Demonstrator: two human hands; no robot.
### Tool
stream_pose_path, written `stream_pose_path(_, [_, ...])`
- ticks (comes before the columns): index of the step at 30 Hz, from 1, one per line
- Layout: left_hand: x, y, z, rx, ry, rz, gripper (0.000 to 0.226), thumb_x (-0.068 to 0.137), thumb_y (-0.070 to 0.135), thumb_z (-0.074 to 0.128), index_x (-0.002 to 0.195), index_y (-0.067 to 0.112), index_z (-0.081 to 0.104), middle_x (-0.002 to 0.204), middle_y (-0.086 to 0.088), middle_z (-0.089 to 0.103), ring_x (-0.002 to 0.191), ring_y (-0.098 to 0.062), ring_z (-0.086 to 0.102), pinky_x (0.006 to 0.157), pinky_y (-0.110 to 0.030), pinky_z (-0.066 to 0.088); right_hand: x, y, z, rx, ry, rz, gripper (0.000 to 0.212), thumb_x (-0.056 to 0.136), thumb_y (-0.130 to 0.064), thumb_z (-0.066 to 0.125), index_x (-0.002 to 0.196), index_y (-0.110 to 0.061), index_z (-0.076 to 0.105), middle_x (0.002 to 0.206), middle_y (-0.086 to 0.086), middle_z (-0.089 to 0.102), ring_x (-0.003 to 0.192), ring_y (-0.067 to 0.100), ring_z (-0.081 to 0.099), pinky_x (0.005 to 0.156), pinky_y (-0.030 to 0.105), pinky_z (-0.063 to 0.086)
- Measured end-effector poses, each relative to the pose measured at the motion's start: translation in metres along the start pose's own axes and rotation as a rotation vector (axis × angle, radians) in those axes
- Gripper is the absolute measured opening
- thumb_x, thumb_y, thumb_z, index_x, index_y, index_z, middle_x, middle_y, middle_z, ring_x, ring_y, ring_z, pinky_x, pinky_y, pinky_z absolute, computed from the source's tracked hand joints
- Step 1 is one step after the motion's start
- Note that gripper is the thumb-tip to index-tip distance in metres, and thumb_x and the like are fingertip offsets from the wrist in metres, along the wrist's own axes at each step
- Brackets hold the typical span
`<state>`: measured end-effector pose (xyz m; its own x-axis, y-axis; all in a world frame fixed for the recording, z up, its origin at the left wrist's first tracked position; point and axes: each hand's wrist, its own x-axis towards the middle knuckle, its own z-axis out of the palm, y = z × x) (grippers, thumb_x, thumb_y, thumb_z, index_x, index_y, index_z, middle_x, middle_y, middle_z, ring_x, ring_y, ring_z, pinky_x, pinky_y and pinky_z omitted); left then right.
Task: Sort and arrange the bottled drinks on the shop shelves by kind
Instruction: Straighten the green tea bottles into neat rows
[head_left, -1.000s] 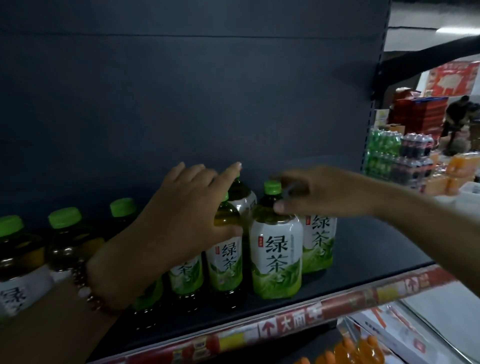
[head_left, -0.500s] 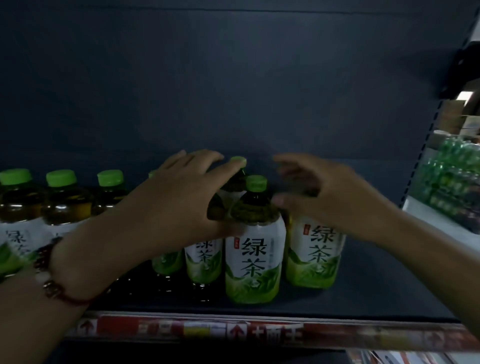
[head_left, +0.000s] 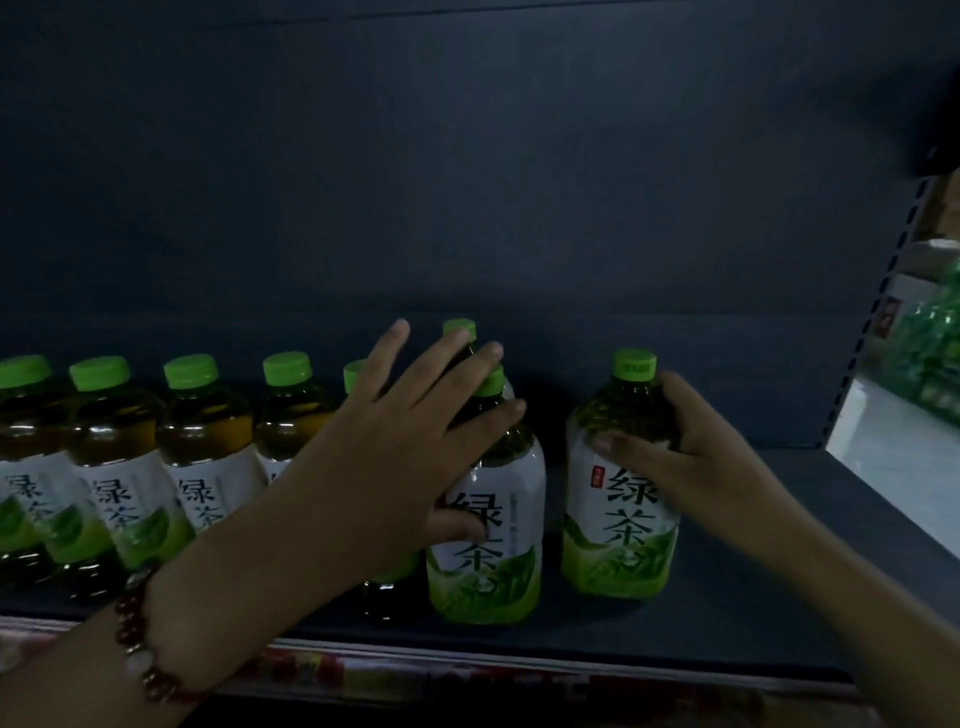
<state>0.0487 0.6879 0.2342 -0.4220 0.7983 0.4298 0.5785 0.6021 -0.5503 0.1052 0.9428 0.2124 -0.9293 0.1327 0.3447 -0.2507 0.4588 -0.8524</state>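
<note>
Green-tea bottles with green caps and white-and-green labels stand in a row on a dark shelf (head_left: 727, 613). My right hand (head_left: 685, 462) grips the shoulder of the rightmost bottle (head_left: 618, 525), which stands upright and apart from the others. My left hand (head_left: 395, 447), with a bead bracelet at the wrist, lies with spread fingers against the front-middle bottle (head_left: 488, 551), thumb on its label. Another cap (head_left: 460, 328) shows behind the fingers. Several more bottles (head_left: 119, 467) line up to the left.
The shelf's dark back panel (head_left: 467, 182) rises behind the bottles. A red-and-yellow price strip (head_left: 363, 670) runs along the front edge. Bare shelf lies right of the rightmost bottle. Beyond the perforated upright (head_left: 883, 291), green bottle packs (head_left: 930, 353) sit in another aisle.
My right hand has closed on the rightmost bottle, which now stands farther from the middle one. My left hand has spread over the middle bottle. The view has swung left, showing more bottles.
</note>
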Motion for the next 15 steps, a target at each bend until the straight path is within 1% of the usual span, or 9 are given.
stream_pose_path(2, [0.002,-0.001,0.0,0.016,0.021,0.006,0.1,0.061,0.073,0.068,0.143,0.019,0.048,0.156,-0.018,0.032,0.144,-0.038,0.027,0.111,-0.065,0.022,0.0,0.0,0.002,0.052,0.004,-0.007,0.034,0.078,-0.03,0.074,0.107,-0.032,0.055,0.092,-0.007,0.071,0.084,0.007,0.07,0.076,0.038,0.06])
stream_pose_path(5, [0.0,0.003,0.0,0.01,0.02,-0.001,0.099,0.061,0.069,0.067,0.143,0.017,0.049,0.157,-0.019,0.03,0.144,-0.037,0.028,0.111,-0.063,0.023,-0.004,-0.001,0.004,0.09,-0.01,-0.027,0.034,0.079,-0.027,0.073,0.108,-0.029,0.056,0.093,-0.005,0.071,0.085,0.008,0.07,0.073,0.033,0.059])
stream_pose_path(8, [-0.002,0.006,0.001,0.014,0.0,-0.009,0.098,0.063,0.067,0.065,0.146,0.017,0.045,0.158,-0.018,0.028,0.144,-0.036,0.028,0.112,-0.063,0.025,-0.011,-0.001,0.008,0.08,-0.019,-0.044,0.034,0.08,-0.029,0.073,0.109,-0.03,0.056,0.091,-0.008,0.07,0.083,0.006,0.069,0.069,0.027,0.056])
stream_pose_path(11, [-0.001,0.006,-0.001,0.0,-0.005,-0.023,0.099,0.061,0.065,0.067,0.144,0.017,0.047,0.157,-0.018,0.03,0.143,-0.035,0.032,0.111,-0.064,0.026,-0.017,-0.004,0.015,0.086,-0.018,-0.069,0.033,0.08,-0.029,0.073,0.108,-0.033,0.056,0.091,-0.012,0.069,0.082,0.003,0.067,0.068,0.023,0.055])
stream_pose_path(15, [-0.001,0.008,-0.004,0.045,-0.02,-0.021,0.097,0.06,0.065,0.07,0.141,0.015,0.05,0.155,-0.021,0.033,0.14,-0.036,0.038,0.11,-0.063,0.029,-0.023,-0.005,0.025,0.084,0.045,-0.132,0.024,0.082,-0.031,0.071,0.1,-0.035,0.056,0.087,-0.01,0.067,0.077,0.002,0.065,0.062,0.016,0.051])
